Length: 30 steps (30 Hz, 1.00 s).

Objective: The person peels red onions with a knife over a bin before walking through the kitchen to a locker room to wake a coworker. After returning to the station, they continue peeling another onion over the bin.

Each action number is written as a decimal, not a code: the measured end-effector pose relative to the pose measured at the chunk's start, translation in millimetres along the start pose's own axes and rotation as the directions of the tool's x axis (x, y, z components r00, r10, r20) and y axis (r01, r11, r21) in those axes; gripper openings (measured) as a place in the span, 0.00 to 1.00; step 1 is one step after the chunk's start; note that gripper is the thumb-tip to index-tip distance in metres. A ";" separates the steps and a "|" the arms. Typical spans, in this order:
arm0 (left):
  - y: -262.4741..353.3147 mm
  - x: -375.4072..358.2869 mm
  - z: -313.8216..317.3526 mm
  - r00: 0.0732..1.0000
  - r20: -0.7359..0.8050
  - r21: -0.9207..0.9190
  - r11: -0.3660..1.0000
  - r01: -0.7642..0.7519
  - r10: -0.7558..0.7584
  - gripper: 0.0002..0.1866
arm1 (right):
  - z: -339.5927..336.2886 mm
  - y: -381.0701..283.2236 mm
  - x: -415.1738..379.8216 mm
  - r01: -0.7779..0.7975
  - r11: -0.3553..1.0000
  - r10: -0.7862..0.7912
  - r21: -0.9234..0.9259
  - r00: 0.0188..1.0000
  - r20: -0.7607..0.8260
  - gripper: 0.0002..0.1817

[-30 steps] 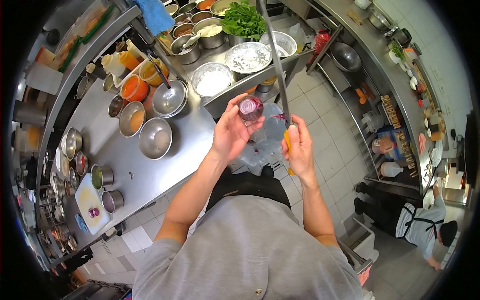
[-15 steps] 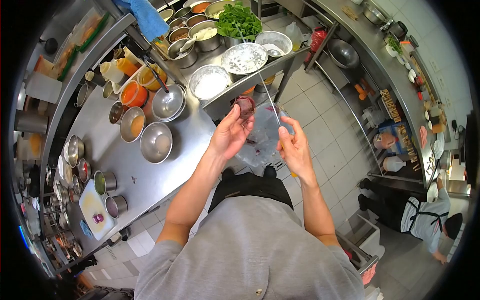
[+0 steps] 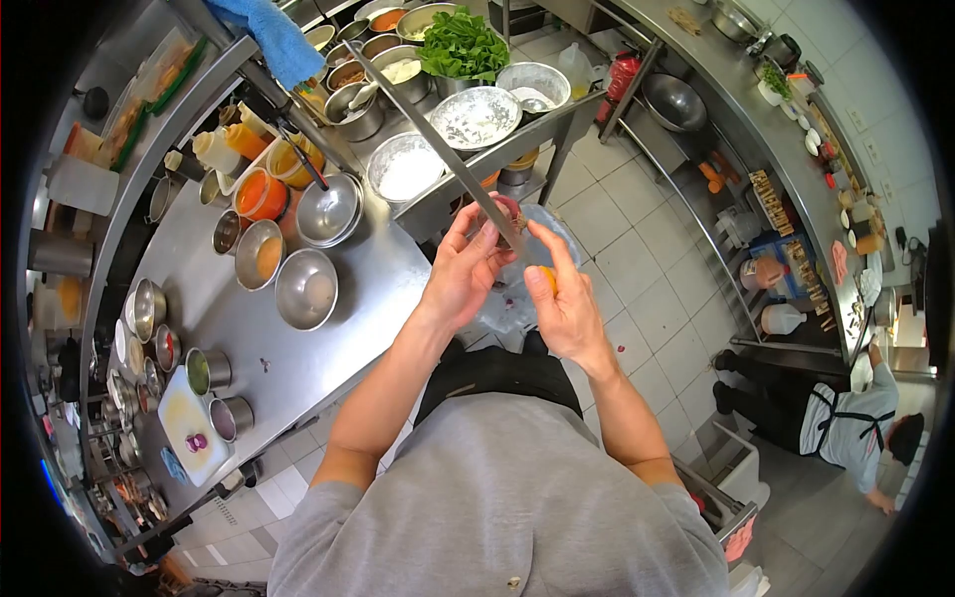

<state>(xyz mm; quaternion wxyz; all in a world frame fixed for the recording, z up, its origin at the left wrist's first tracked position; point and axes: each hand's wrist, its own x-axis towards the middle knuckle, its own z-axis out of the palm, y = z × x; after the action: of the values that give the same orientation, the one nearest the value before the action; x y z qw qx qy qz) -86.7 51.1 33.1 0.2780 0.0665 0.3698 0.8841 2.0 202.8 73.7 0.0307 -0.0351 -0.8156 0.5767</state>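
Observation:
My left hand [image 3: 463, 267] is closed around a red onion [image 3: 509, 207], mostly hidden behind the fingers and the blade. My right hand [image 3: 569, 306] grips a knife by its yellow handle [image 3: 547, 279]. The long knife blade [image 3: 438, 144] points up and to the left, its heel end crossing in front of the onion. My right index finger reaches up beside the blade near the onion. Below both hands is a clear plastic bag [image 3: 505, 310] with dark red scraps in it. A small purple-red scrap [image 3: 621, 348] lies on the floor tiles.
On the left, a steel table [image 3: 368, 289] holds metal bowls [image 3: 306, 289], sauce containers [image 3: 262, 192] and a white cutting board [image 3: 184, 418] with purple onion pieces. Flour bowls [image 3: 406, 167] and leafy greens [image 3: 464, 45] stand ahead. At the lower right, another person [image 3: 846, 428] bends by a counter.
The knife has swung from upright to slanting left across the onion. My right hand has moved left, closer to my left hand. A purple-red scrap now shows on the floor.

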 end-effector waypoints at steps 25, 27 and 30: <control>-2.5 -17.6 -3.8 0.982 0.064 0.388 0.903 -0.187 0.176 0.27 | 12.8 -7.0 12.9 0.016 1.000 -0.017 -0.008 0.999 -0.037 0.24; -2.5 -15.0 -10.8 0.987 0.075 0.331 0.931 -0.156 0.139 0.28 | 13.3 -4.3 14.0 0.028 1.000 -0.028 -0.012 0.999 -0.043 0.23; -2.2 -11.3 -22.9 0.988 0.140 0.174 0.981 -0.091 0.067 0.30 | 15.1 11.5 19.3 0.046 0.977 -0.042 0.206 0.999 -0.024 0.20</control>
<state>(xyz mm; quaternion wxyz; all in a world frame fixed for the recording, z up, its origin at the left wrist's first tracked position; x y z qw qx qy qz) -83.6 32.1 16.2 0.2597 0.1648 0.4256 0.8510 -18.3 194.2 58.0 0.0549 -0.0190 -0.7515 0.6572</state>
